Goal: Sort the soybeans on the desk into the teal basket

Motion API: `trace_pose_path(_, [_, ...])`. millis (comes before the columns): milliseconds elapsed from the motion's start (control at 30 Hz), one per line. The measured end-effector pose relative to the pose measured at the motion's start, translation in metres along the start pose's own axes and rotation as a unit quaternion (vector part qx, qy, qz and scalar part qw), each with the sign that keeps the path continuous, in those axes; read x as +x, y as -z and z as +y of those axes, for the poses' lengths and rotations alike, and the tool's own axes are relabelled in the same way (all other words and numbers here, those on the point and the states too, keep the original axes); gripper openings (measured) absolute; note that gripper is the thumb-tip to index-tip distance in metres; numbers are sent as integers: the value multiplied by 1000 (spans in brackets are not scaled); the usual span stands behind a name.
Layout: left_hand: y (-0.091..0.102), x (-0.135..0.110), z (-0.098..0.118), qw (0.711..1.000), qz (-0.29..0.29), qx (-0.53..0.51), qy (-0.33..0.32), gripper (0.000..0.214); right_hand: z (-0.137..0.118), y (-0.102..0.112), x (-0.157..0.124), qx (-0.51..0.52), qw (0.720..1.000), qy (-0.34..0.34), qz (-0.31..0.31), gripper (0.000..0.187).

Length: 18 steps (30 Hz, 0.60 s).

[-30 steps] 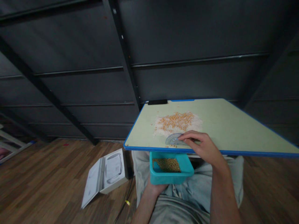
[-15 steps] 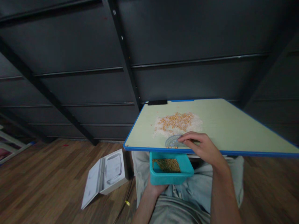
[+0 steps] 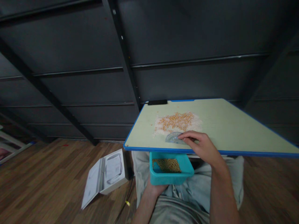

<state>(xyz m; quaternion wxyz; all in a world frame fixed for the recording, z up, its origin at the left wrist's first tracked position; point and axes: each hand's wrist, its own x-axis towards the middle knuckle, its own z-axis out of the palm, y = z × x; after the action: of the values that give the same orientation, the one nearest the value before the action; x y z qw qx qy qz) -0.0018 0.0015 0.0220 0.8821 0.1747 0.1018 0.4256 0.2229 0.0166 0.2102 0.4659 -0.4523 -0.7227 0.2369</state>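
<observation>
Right of centre, a pale-green, blue-rimmed tabletop [image 3: 243, 130] spreads. At lower centre, the left hand [image 3: 159, 189] is beneath a turquoise plastic tub [image 3: 171, 179]; its grip cannot be told. The right hand [image 3: 201, 143], fingers pointing left, pinches a clear semicircular protractor [image 3: 173, 137] beside fine white grains [image 3: 198, 123] and round golden beans [image 3: 177, 119].

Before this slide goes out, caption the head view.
Right hand holds a clear protractor near scattered yellow beans; left hand supports a teal container.
</observation>
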Motion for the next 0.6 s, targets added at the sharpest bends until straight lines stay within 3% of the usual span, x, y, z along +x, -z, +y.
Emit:
trace_pose_path(167, [-1,-3,2,1000,-20,5,-9,41,14,-5,5,-59,995,-22,74,23])
trace_pose_path(433, [-5,-3,2,998,64,-13,-12,34,15,-5,5,-72,994,-17,82,24])
trace_pose_path(600, [-13,-3,3,997,74,-14,0,37,18,-6,5,-88,990,-2,108,26])
